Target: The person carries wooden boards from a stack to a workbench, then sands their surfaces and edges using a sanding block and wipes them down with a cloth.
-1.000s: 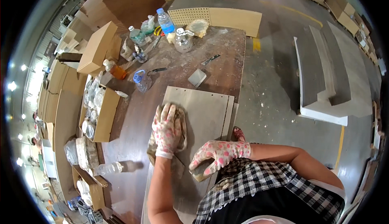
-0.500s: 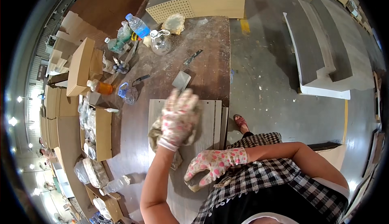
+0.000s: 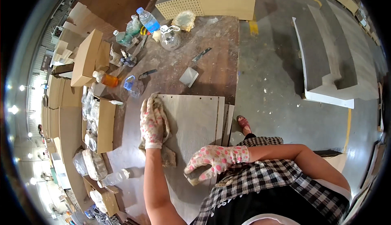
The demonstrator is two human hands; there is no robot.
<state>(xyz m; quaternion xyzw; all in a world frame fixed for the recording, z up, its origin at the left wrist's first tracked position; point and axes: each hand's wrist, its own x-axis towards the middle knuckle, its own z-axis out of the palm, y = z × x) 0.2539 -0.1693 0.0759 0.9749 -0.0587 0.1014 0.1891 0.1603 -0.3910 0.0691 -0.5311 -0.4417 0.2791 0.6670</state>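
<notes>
A wood-grain grey panel (image 3: 191,123) with small holes along its far edge lies on the brown worktable (image 3: 175,70). My left hand (image 3: 153,125), in a white glove with pink dots, presses its fingers flat on a dirty tan rag (image 3: 163,121) at the panel's left edge. A crumpled greyish piece (image 3: 168,158) lies beside that wrist. My right hand (image 3: 211,162), in a matching glove, rests on the nearer part of the panel. Its fingers curl round a yellowish-grey bit that I cannot make out.
Past the panel lie a pale square piece (image 3: 189,77) and a dark cutter (image 3: 202,54). Bottles, among them an amber one (image 3: 106,79), and open cartons (image 3: 105,123) line the left side. Stacked grey boards (image 3: 326,54) stand on the floor at right.
My left hand has slid left and a little nearer with the rag, baring the panel's middle. My right hand stays nearly in place. The whole view has shifted slightly.
</notes>
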